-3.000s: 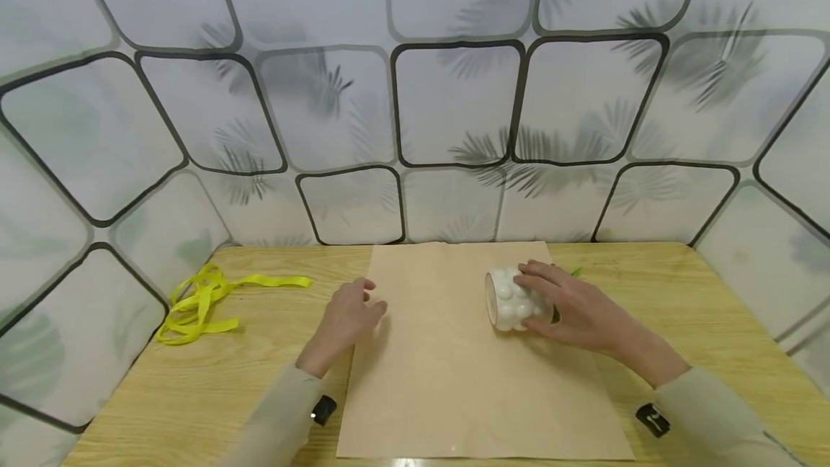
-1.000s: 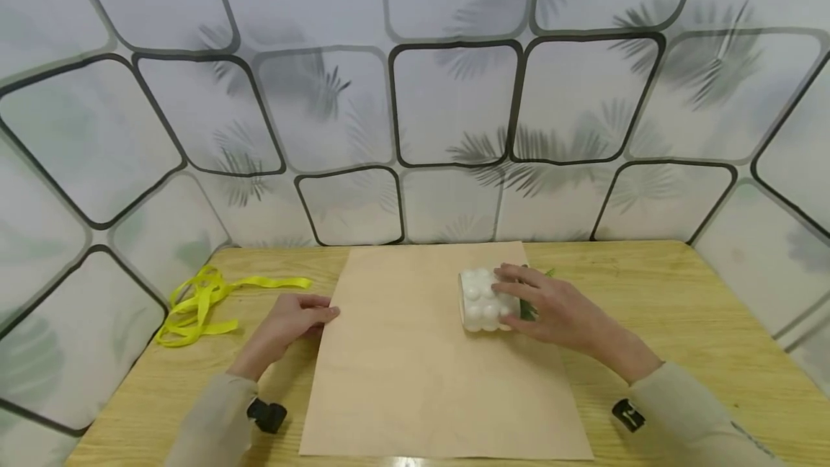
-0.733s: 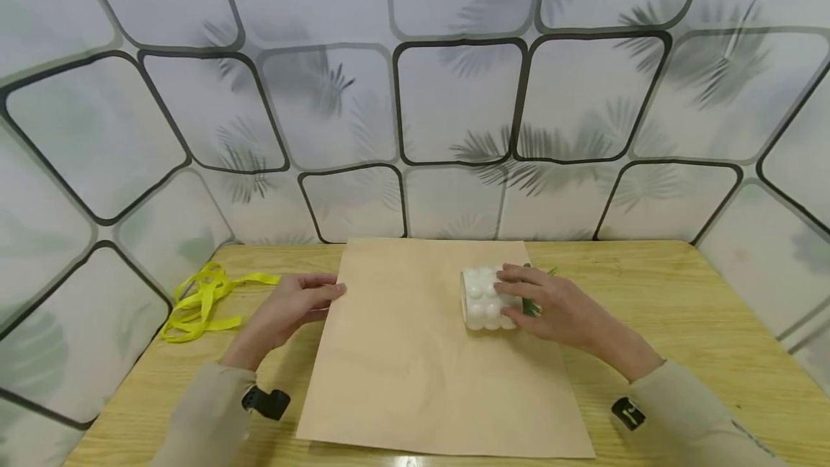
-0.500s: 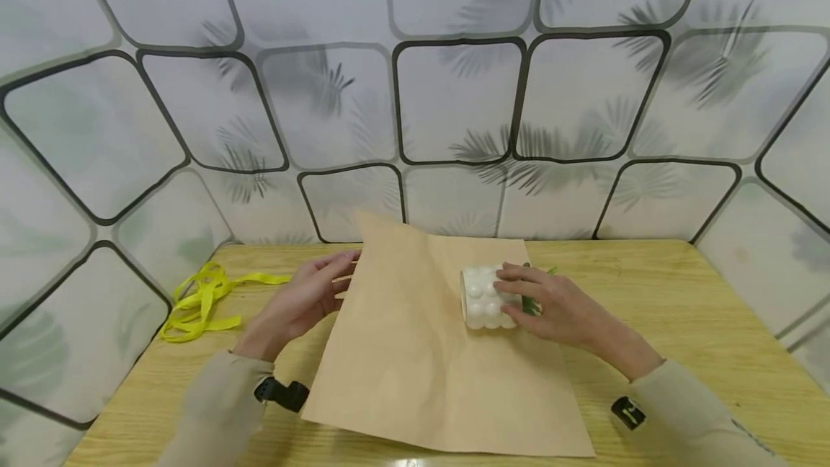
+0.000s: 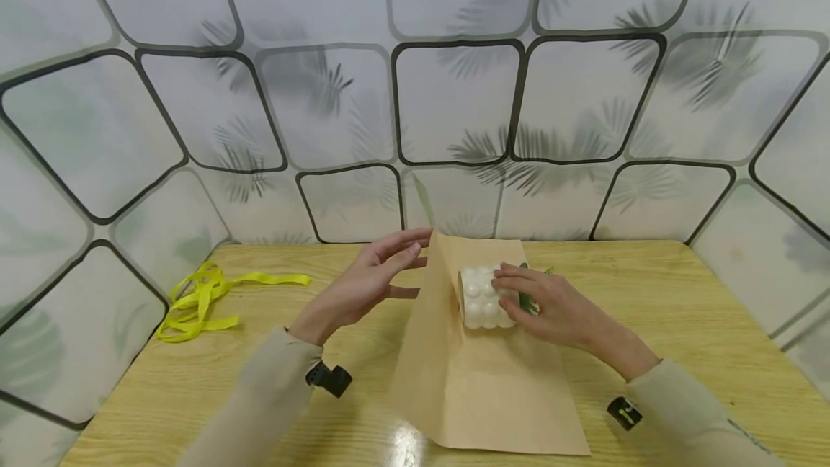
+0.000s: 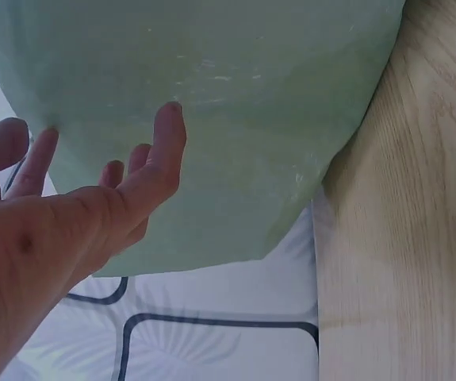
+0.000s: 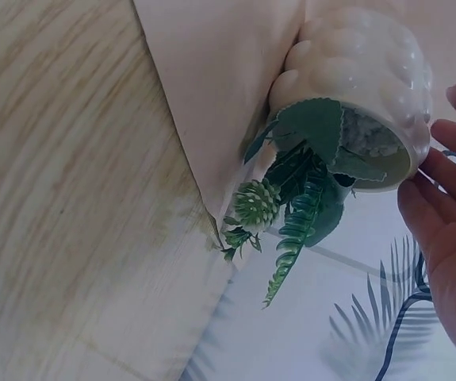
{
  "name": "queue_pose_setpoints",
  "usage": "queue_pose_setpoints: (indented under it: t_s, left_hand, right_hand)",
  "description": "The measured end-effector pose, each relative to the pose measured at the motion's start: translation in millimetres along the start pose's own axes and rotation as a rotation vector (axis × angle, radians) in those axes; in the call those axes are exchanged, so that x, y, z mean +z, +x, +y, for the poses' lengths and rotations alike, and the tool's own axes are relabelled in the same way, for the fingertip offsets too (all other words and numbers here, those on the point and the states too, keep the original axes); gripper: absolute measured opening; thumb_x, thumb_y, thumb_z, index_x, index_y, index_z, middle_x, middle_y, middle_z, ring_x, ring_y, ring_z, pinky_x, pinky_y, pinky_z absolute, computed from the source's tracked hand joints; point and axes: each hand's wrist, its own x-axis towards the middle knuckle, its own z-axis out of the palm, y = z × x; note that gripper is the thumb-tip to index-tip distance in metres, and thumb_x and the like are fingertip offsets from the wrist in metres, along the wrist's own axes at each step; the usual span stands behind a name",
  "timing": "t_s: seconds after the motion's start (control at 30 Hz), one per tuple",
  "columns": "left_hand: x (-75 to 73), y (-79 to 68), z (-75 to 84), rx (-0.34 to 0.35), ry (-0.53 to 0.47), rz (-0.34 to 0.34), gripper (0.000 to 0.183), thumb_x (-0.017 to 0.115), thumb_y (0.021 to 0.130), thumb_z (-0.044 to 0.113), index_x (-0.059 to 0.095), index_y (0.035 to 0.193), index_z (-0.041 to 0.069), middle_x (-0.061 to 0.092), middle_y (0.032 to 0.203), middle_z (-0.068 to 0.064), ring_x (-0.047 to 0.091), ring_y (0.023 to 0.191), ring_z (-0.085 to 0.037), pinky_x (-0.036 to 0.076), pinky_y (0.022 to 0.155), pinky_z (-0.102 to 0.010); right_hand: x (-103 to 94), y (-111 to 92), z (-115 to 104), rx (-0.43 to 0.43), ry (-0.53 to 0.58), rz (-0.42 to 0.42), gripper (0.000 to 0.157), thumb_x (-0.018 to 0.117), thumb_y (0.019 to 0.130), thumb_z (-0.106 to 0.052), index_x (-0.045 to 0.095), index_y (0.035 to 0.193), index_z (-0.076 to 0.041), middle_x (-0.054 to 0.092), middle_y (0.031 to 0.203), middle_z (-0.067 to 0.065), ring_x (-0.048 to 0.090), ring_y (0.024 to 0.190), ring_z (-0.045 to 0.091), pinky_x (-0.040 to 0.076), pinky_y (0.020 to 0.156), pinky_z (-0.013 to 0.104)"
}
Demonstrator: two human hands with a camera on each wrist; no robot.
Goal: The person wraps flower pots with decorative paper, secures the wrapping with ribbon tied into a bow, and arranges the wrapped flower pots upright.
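A white bubbled pot [image 5: 478,301] lies on its side on a tan paper sheet [image 5: 512,395]. Green artificial sprigs [image 7: 295,206] and pale granules show at its mouth in the right wrist view. My right hand [image 5: 564,310] holds the pot near that mouth, thumb and fingers on opposite sides. The sheet's left part stands raised and folds toward the pot's base. Behind it my left hand [image 5: 366,281] pushes with loosely spread fingers. The left wrist view shows the sheet's green underside [image 6: 243,182] against those fingertips.
A tangled yellow ribbon [image 5: 201,301] lies at the left of the wooden table [image 5: 661,323]. A patterned backdrop [image 5: 454,107] rises behind the table's far edge and along its sides. Black wrist cameras hang under both sleeves.
My left hand first reaches the sheet's left edge, then lifts it and swings it right toward the pot. Earlier, pot and sheet shifted left; the right hand stays on the pot.
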Motion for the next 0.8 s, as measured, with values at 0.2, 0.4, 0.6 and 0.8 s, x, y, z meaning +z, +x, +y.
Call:
queue_pose_setpoints:
  t_s: [0.2,0.4,0.6,0.8]
  left_hand:
    - [12.5,9.0,-2.7,0.020,-0.026,-0.015,0.043,0.046,0.111,0.024,0.046,0.154,0.019,0.037,0.163,-0.003,0.041,0.149,-0.033,0.054,0.102,-0.054]
    - [20.1,13.9,-7.9,0.034,-0.019,-0.030,0.043,0.045,0.111,0.023,0.046,0.154,0.018,0.035,0.164,-0.007,0.040,0.148,-0.035,0.054,0.102,-0.055]
    - [27.4,18.5,-13.8,0.029,-0.046,-0.024,0.042,0.048,0.110,0.022,0.049,0.152,0.018,0.038,0.161,-0.008,0.042,0.146,-0.036,0.055,0.101,-0.055]
    - [37.5,22.4,-17.3,0.035,-0.037,-0.019,0.041,0.048,0.110,0.019,0.051,0.151,0.020,0.040,0.158,-0.009,0.046,0.144,-0.034,0.056,0.099,-0.054]
  right_hand:
    - [0.0,1,1,0.009,0.038,0.012,0.031,0.078,0.083,0.001,0.075,0.114,-0.001,0.073,0.122,0.018,0.069,0.114,0.039,0.049,0.066,0.022]
    - [0.3,1,1,0.007,0.034,0.018,0.027,0.077,0.084,0.002,0.076,0.110,-0.005,0.073,0.122,0.017,0.069,0.115,0.039,0.054,0.086,0.016]
    - [-0.4,0,0,0.015,0.041,0.032,0.031,0.078,0.083,0.003,0.076,0.113,-0.004,0.074,0.121,0.017,0.070,0.114,0.038,0.042,0.102,0.005]
    - [-1.2,2,0,-0.003,0.026,0.049,0.037,0.077,0.081,0.006,0.074,0.117,-0.002,0.075,0.118,0.017,0.071,0.111,0.037,0.058,0.093,0.028]
